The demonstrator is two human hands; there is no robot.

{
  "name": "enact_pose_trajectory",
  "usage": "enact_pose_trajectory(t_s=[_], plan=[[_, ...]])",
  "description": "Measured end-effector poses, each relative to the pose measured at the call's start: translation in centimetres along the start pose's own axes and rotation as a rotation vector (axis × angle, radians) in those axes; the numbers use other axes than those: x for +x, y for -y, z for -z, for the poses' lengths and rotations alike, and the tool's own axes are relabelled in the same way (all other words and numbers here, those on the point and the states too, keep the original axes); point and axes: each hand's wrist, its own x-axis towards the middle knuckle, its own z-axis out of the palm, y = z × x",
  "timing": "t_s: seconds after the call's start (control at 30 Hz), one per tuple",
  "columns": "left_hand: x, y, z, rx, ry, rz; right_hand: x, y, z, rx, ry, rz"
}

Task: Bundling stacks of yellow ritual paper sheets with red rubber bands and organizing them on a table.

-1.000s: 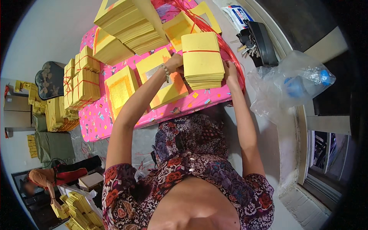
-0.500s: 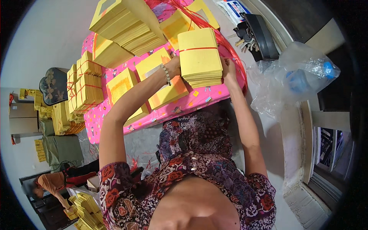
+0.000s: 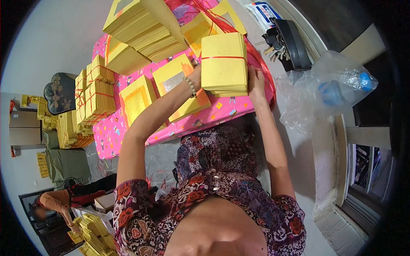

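L hand (image 3: 197, 78), R hand (image 3: 256, 84) flank rect. paper stack (image 3: 224, 71).

Stack (image 3: 224, 72) yellow, band (image 3: 224, 57) red; beneath stack, cloth (image 3: 110, 138) pink, small multicolour figures; right of stack, strings (image 3: 259, 53) red.

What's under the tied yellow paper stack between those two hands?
Pink patterned cloth shows past the near edge of the yellow stack. A red band crosses its top. Whatever lies directly underneath is covered by the stack itself, so I can't tell.
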Motion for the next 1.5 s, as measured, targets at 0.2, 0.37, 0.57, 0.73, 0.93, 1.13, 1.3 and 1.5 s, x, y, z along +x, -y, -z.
enact_pose_trajectory(t_s=[0.2,0.37,0.57,0.73,0.93,1.13,1.3,1.5], plan=[[-1.1,0.0,0.3,0.241,-0.121,-0.219,-0.3,0.2,-1.0,0.082,0.059,0.040],[-1.3,0.4,-0.8,0.401,-0.155,-0.367,-1.6,1.7,-1.5,0.101,0.062,0.063],[-5.4,0.2,-2.8,0.234,-0.079,-0.387,-3.3,5.3,-4.1,0.010,0.076,0.185],[-8.7,0.6,-6.5,0.142,-0.191,-0.565,-2.0,5.8,-6.7,0.333,0.176,0.239],[-12.2,-0.7,-5.1,0.126,-0.188,-0.840,-2.8,6.7,-12.4,0.343,0.340,0.306],[-14.7,-1.9,-4.0,0.381,-0.306,-1.221,-3.0,7.2,-16.0,0.409,0.521,0.224],[-17.3,-2.3,-3.8,0.599,-0.460,-1.316,-2.5,8.8,-18.7,0.271,0.712,0.306],[-18.4,-3.4,-4.7,0.473,-0.338,-1.479,-0.8,9.3,-22.5,0.205,0.944,0.281]])
